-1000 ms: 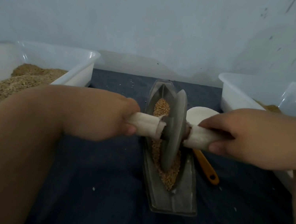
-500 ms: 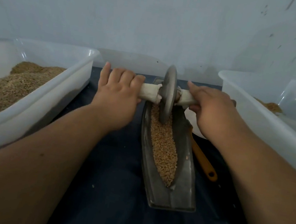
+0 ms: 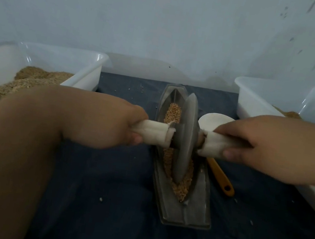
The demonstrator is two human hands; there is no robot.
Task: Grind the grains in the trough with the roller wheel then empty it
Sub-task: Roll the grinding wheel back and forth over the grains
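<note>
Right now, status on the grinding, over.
Gripping the wrapped handles: left hand, right hand. In trough: roller wheel standing on grains, not emptied. Nothing blocking; orange-handled scoop lies beside trough.

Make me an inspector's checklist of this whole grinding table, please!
Surface: dark blue cloth, stray grains scattered on it.
Job's things: metal trough lies lengthwise with grains inside; roller wheel stands on edge in them.
Clutter: orange handle and white disc lie right of the trough, partly hidden.
Hands: left hand and right hand each grip a white-wrapped end of the wheel's axle.
Cables: nothing seen.
Surroundings: left tub heaped with grain; right tub shows a little; pale wall behind.
</note>
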